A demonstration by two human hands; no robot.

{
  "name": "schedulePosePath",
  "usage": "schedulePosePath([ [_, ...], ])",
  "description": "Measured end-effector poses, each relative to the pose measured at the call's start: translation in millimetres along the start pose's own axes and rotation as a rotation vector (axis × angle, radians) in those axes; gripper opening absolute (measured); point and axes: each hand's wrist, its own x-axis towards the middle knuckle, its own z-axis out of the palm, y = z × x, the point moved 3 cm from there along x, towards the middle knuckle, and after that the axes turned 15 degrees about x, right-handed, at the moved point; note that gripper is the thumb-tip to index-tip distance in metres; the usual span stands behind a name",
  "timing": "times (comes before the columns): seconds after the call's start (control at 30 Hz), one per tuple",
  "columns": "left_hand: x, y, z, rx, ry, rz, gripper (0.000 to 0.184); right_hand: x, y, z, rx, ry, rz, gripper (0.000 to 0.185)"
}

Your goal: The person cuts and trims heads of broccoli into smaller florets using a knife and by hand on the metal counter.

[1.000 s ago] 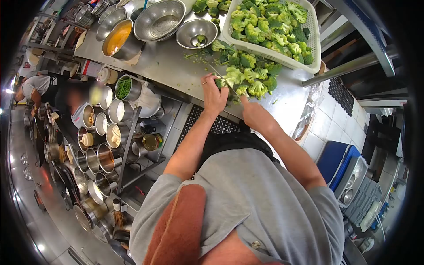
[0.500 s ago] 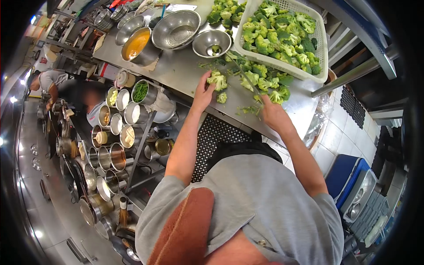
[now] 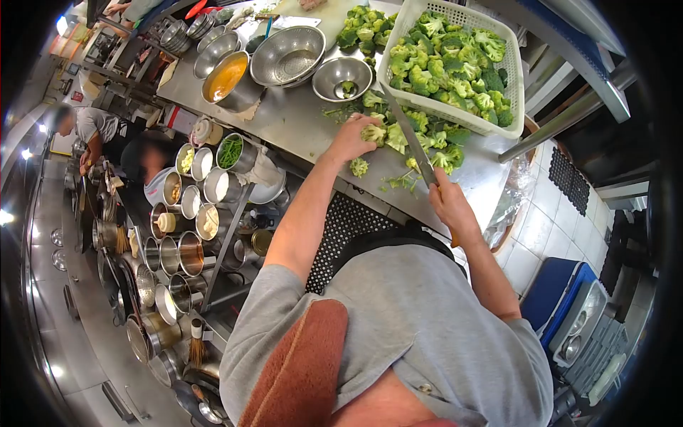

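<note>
My left hand (image 3: 350,139) is closed on a piece of broccoli (image 3: 373,134) above the steel counter (image 3: 295,127). In my right hand (image 3: 454,206) is the handle of a knife (image 3: 411,136), whose long blade points away from me over the cut broccoli (image 3: 445,142). A small loose floret (image 3: 359,167) lies just below my left hand, and green scraps (image 3: 404,181) are scattered near the counter's front edge. Behind the pile stands a white basket (image 3: 452,122) full of florets. A small steel bowl (image 3: 329,78) with a green piece inside sits beyond my left hand.
A perforated metal bowl (image 3: 277,53) and a pot of orange liquid (image 3: 238,94) stand at the back left. More broccoli (image 3: 364,27) lies behind the small bowl. Metal food containers (image 3: 238,153) line the left. Two other people (image 3: 96,124) are at the far left.
Since a half second ago, my left hand has moved right and away from me with the broccoli. The knife blade has swung up over the pile and shows its broad side.
</note>
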Motion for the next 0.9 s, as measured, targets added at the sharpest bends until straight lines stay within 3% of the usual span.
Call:
schedulePosePath([
  [0.07, 6, 2, 3, -0.032, -0.156, 0.074, 0.055, 0, 0, -1, 0.055, 0.004, 0.069, 0.027],
  [0.2, 4, 1, 1, -0.109, -0.118, 0.167, 0.058, 1, 7, 1, 0.072, 0.0, 0.057, 0.027],
  [0.27, 3, -13, 9, -0.695, -0.281, -0.089, 0.054, 0, 4, 1, 0.07, 0.015, 0.068, 0.027],
  [0.37, -2, -21, 2, -0.94, -0.178, -0.059, 0.045, -1, 1, 3, 0.098, 0.006, 0.124, 0.027],
  [0.57, -61, -45, -34, -1.022, 0.061, -0.424, 0.039, -4, 3, 6, 0.102, -0.03, 0.116, 0.027],
  [0.6, -78, -46, -32, -1.023, 0.06, -0.421, 0.039, -5, 4, 5, 0.101, -0.026, 0.115, 0.027],
  [0.67, -113, -51, -15, -0.66, -0.071, -0.277, 0.041, -7, 8, 5, 0.104, -0.023, 0.128, 0.027],
  [0.7, -116, -47, 2, -0.625, -0.052, -0.195, 0.043, -6, 8, 6, 0.105, -0.028, 0.132, 0.027],
  [0.9, -78, 0, 32, -0.865, 0.107, -0.343, 0.04, -1, 1, 11, 0.139, -0.062, 0.116, 0.028],
])
